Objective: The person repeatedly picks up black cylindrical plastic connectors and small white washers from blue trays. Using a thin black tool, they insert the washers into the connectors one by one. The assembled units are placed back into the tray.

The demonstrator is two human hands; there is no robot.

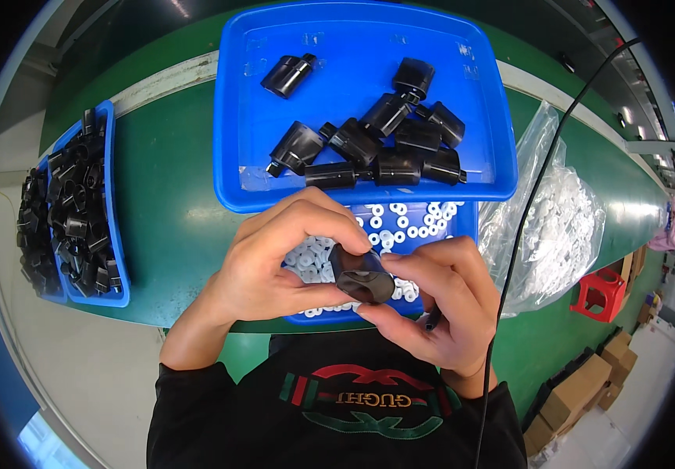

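Left hand and right hand pinch one small black plastic housing tightly over the near blue tray of white rings; a loosened grip could drop it among them.

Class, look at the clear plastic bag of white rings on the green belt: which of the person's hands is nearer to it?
Right. The right hand is just left of the bag; the left hand lies farther left, beyond the black part both hold.

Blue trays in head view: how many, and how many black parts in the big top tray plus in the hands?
Blue trays: 4 (big top tray, tray of white rings, two left trays)
Black parts in big top tray: about 10; they overlap
Black part in hands: 1
Total: about 15
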